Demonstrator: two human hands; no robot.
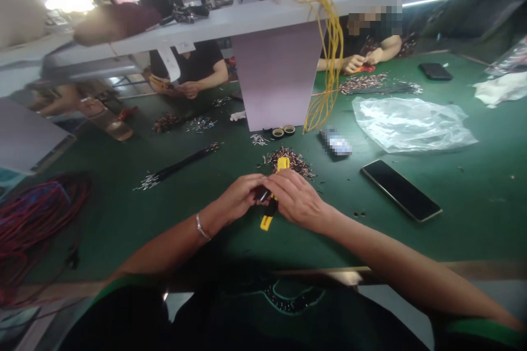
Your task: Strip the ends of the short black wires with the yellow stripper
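Two-handed work around one yellow-and-black tool (pixel 267 223)

The right hand (pixel 300 198) is holding the tool across its middle, fingers folded over it; one yellow end is showing beyond the knuckles, the other is pointing back toward the wearer. The left hand (pixel 240 196) is meeting it from the left, fingers bent and gathered beside a dark piece (pixel 262 193); I cannot tell whether they are pinching it, or whether it is part of the tool. Probably the hands are sitting this close to steady each other.

Just beyond the fingers, a pile of short wire pieces (pixel 302 166) is lying, perhaps placed there for easy reach. To the left of the left hand, a bundle of black wires (pixel 181 165) is lying slantwise, seemingly aligned to avoid tangling; farther left, a red cable coil (pixel 37 225) is spreading. To the right of the right hand, a smartphone (pixel 401 190) is lying flat, with a clear plastic bag (pixel 411 123) sprawling beyond it.

Everything here is resting on a dark green tabletop (pixel 382 247). Ahead of the hands, a pale panel (pixel 280 74) is standing under a white shelf (pixel 247 13), yellow wires (pixel 335 55) draping down. Across the table, one co-worker (pixel 206 63) and a second co-worker (pixel 387 46) are sitting.
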